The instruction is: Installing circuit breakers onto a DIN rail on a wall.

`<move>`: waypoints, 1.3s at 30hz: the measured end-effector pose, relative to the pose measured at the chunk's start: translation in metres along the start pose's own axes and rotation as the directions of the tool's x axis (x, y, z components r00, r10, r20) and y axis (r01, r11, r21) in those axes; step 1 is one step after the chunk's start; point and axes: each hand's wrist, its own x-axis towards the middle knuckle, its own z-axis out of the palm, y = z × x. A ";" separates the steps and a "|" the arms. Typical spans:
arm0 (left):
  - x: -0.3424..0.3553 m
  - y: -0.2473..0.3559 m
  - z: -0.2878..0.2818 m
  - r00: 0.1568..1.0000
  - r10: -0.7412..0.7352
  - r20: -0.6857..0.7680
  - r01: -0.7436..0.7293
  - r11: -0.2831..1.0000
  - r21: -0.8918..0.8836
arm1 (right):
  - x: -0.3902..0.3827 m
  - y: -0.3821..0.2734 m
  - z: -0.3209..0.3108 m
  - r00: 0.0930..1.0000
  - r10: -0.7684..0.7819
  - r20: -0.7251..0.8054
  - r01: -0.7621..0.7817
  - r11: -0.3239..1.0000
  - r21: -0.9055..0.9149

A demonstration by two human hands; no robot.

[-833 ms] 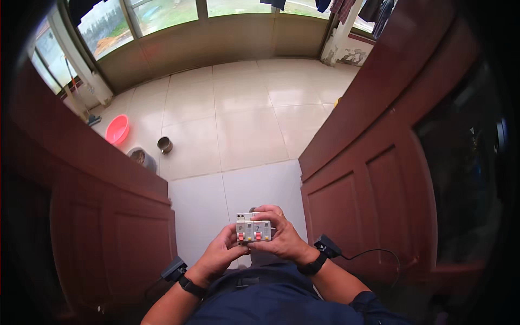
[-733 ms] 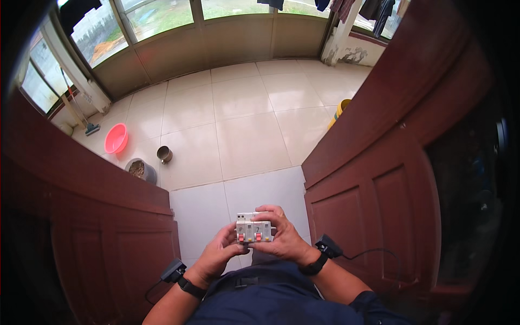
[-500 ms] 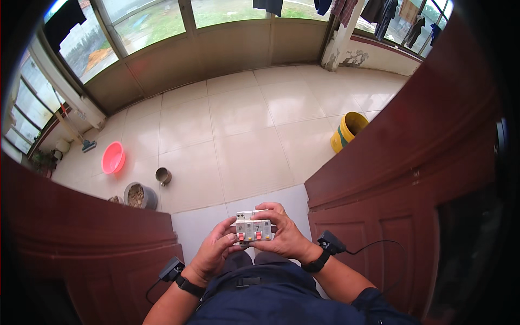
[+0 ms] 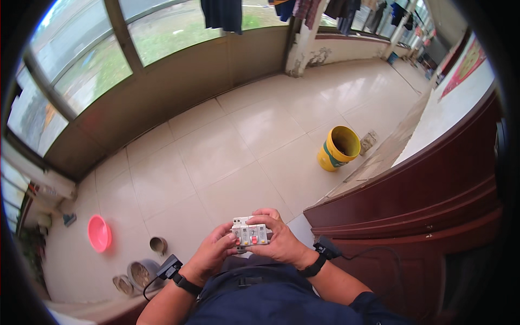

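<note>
Between my two hands, in front of my waist, is a white circuit breaker block (image 4: 250, 234) with red switch levers and small yellow buttons facing up. My left hand (image 4: 213, 250) grips its left end, the thumb lying on the front near a red lever. Around the right end, my right hand (image 4: 279, 241) is closed, with fingers curled over the top edge. The undersides of the block and some fingertips are hidden. Each wrist wears a black strap with a small dark device.
A dark red door (image 4: 379, 200) stands close on my right. On the tiled floor are a yellow bucket (image 4: 325, 157), a pink basin (image 4: 99, 234), a small metal pot (image 4: 158, 245) and a grey tub (image 4: 142, 274). Clothes (image 4: 222, 15) hang by the windows.
The view has turned to the right and moved forward past the doorway, showing more of the corridor at right. Both hands keep hold of the circuit breaker block in much the same pose.
</note>
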 end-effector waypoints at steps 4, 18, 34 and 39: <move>0.063 0.069 -0.012 0.996 -0.027 0.082 0.022 0.998 0.062 | 0.067 -0.008 -0.024 0.996 0.025 -0.087 -0.024 1.000 0.012; 0.321 0.266 0.003 0.989 -0.138 0.056 0.116 0.951 0.288 | 0.301 0.022 -0.184 0.955 -0.027 -0.296 0.024 1.000 -0.014; 0.671 0.418 0.085 0.822 -0.395 0.411 0.147 0.843 0.517 | 0.482 0.056 -0.407 0.736 -0.012 -0.677 -0.086 0.990 -0.111; 0.774 0.435 0.176 0.686 -0.562 0.463 0.185 0.750 0.635 | 0.488 0.048 -0.495 0.580 -0.029 -0.814 -0.186 0.968 -0.166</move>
